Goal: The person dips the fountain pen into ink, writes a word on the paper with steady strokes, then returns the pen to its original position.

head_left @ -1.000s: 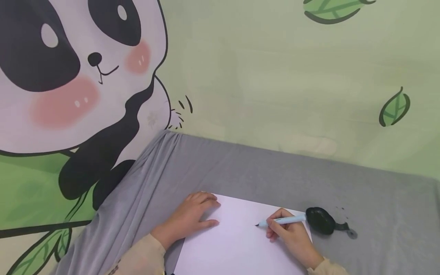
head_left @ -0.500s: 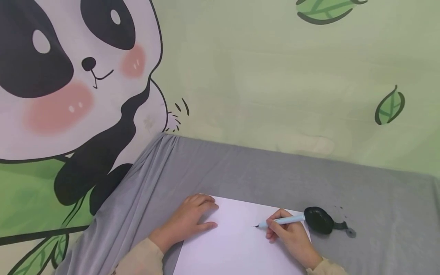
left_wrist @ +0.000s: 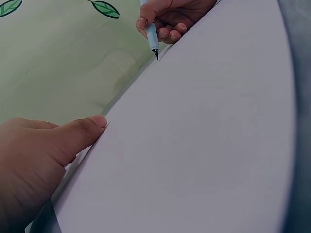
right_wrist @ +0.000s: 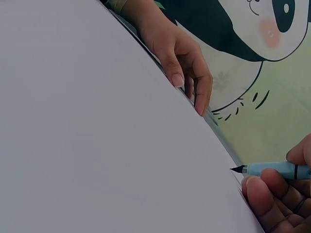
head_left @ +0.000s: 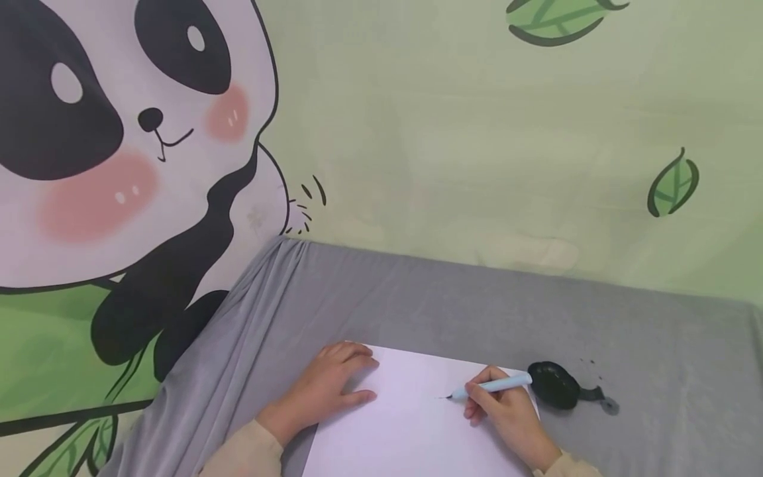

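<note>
A white sheet of paper (head_left: 405, 424) lies in front of me. My left hand (head_left: 328, 384) rests on its upper left corner, with fingers and thumb spread. My right hand (head_left: 507, 411) pinches a light blue pen (head_left: 497, 384) between thumb and fingers. The pen's dark pointed tip is at the paper, and a short faint line (head_left: 441, 397) shows just left of it in the head view. In the left wrist view, the pen (left_wrist: 152, 36) slants down to the sheet. Seen from the right wrist, the curled fingers (right_wrist: 260, 196) sit beneath the pen barrel.
To the right of the paper lies a dark, glossy oval object (head_left: 554, 385) with a narrow tail-like end on the grey cloth (head_left: 417, 298). Behind the cloth stands a pale green wall (head_left: 477, 132) with a large panda picture (head_left: 173, 271) and leaves.
The short faint line has appeared on the paper, and the pen tip has shifted slightly right. The left hand keeps its place on the sheet. The head view has shifted a little.
</note>
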Demonstrator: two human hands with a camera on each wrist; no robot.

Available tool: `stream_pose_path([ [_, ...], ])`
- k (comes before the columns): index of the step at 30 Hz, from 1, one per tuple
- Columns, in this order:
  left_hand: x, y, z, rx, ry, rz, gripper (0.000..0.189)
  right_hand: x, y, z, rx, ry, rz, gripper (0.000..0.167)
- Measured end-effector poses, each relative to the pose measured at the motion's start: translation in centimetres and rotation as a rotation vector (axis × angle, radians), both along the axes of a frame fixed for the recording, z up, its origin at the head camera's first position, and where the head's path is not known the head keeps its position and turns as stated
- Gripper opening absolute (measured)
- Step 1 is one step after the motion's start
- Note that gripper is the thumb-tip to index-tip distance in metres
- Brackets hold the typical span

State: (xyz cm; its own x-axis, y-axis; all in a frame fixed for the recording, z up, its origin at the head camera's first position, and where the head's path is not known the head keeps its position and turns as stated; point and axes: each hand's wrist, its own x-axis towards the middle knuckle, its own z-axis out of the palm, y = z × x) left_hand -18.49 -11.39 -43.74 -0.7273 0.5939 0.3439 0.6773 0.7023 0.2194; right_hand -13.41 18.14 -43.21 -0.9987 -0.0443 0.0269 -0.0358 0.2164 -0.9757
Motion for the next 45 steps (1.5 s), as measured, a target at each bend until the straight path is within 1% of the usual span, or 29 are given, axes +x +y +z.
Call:
stream_pose_path([
  [3, 0.15, -0.04, -0.11, 0.004, 0.002, -0.003, 0.040, 0.13, -0.06, -0.05, 0.008, -0.028, -0.028, 0.018],
  [8, 0.12, -0.08, -0.30, 0.021, 0.013, -0.010, 0.040, 0.08, -0.14, -0.06, 0.030, -0.016, -0.062, 0.016],
  [21, -0.08, -0.17, -0.24, 0.026, 0.044, -0.010, 0.040, -0.09, -0.23, 0.36, 0.028, 0.001, -0.087, 0.012],
  [28, -0.25, -0.09, -0.01, 0.025, 0.030, -0.009, 0.041, -0.19, -0.21, 0.44, 0.024, 0.016, -0.105, 0.010],
  [33, -0.15, -0.09, 0.14, 0.019, 0.028, -0.009, 0.040, -0.22, -0.23, 0.46, 0.014, -0.005, -0.129, 0.009],
  [39, -0.17, 0.00, 0.12, 0.007, 0.021, -0.007, 0.042, -0.19, -0.27, 0.46, 0.020, -0.053, -0.170, 0.010],
  [45, -0.16, -0.03, -0.05, 0.005, 0.016, -0.007, 0.042, -0.20, -0.22, 0.49, 0.054, -0.094, -0.195, 0.011],
])
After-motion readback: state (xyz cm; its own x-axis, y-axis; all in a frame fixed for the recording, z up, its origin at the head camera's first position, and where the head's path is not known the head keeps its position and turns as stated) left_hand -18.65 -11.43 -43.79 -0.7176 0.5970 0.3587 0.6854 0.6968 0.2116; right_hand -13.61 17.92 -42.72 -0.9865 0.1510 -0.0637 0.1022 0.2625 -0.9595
